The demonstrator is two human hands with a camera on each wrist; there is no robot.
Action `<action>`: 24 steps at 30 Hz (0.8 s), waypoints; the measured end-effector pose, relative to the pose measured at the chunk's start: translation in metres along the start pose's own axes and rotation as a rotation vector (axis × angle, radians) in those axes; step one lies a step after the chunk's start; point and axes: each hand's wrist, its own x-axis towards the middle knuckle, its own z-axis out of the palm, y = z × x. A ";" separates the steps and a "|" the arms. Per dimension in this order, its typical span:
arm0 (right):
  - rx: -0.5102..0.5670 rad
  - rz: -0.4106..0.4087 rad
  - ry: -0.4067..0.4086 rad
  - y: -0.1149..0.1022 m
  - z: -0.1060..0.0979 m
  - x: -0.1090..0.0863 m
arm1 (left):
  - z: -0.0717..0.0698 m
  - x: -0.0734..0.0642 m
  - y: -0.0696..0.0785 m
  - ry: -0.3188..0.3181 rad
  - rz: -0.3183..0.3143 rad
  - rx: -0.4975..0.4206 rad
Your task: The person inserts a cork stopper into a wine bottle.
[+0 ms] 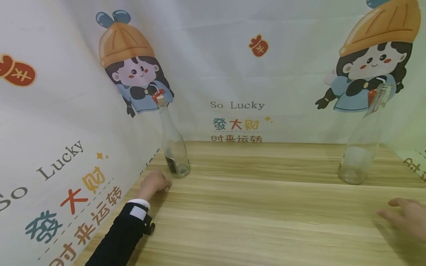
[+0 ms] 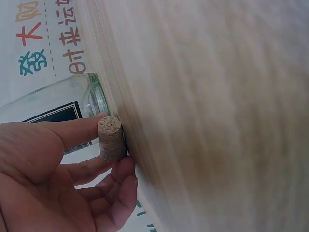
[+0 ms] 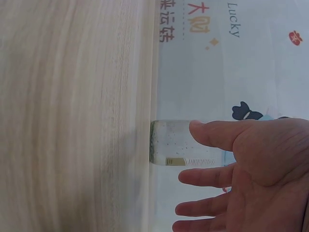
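1. The left hand point(image 2: 53, 179) pinched a cork point(image 2: 112, 139) between thumb and curled fingers.
2. In the left wrist view, the cork lay at 2 o'clock from the palm, close above the table point(image 1: 253, 218); contact with the wood could not be told. In the head view, the cork could not be made out.
3. The right hand point(image 3: 265, 169) held nothing. Its fingers were extended and spread, with the thumb apart from them.
4. The left bottle point(image 1: 176, 155), clear glass with a dark label point(image 1: 171, 165), stood on its base just beside the left hand. In the head view, the base lay at 2 o'clock from that hand.
5. The right bottle point(image 1: 358, 157), also clear glass, stood on its base at 10 o'clock from the right hand in the head view, apart from the fingers. It was positioned at 3 o'clock from the left bottle.
6. A black sleeve point(image 1: 116, 236) with a white cuff point(image 1: 139, 202) covered the left forearm.
7. A printed cloth point(image 1: 213, 66) formed the backdrop at 12 o'clock, beyond both bottles, and continued along the table's 9 o'clock side.
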 end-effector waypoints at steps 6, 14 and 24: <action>0.038 0.012 0.104 0.009 0.009 -0.002 | 0.003 0.000 -0.002 -0.002 0.020 -0.031; 0.037 0.039 0.072 0.015 0.011 -0.003 | 0.007 0.003 -0.006 -0.033 0.022 -0.053; 0.033 0.076 0.068 0.027 0.014 -0.003 | 0.002 0.004 -0.005 -0.056 0.080 -0.071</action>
